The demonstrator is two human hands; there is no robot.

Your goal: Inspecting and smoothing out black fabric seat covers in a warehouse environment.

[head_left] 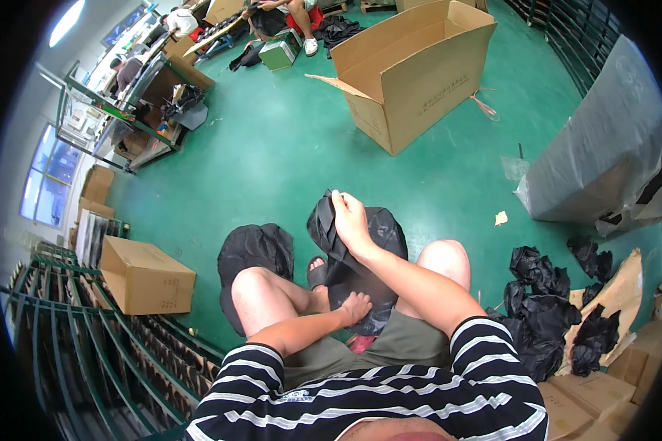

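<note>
"What borders the green floor (272, 158) on the left?"

"A green-railed rack (73, 345) along the near left edge, cut off by the dark rim. A small cardboard box (148, 279) sits at its far end; I can't tell what bears its weight."

"And the hands?"

"First, a loose black piece (254, 246) lies by the left knee, which hides part of it. Then the left hand (355, 309) lies on the black sheet (382, 229) between the knees, at the floor's near side. I can't tell whether its fingers grip. The right hand (350, 220), farther forward, is closed on the sheet's raised upper edge. The sheet's lower end is hard to make out."

"Any room to move?"

"Bare floor stretches ahead, up to a large open carton (426, 95) toward the far edge. Its inner bottom is hidden. Beyond, a seated person (299, 18) is cut off at the top."

"What's in the way on the right?"

"Crumpled black pieces (544, 320) crowd the near right corner, with stacked cartons (592, 393) nearer still. A big plastic-wrapped bundle (596, 147) blocks the right edge; its contents are unclear."
</note>
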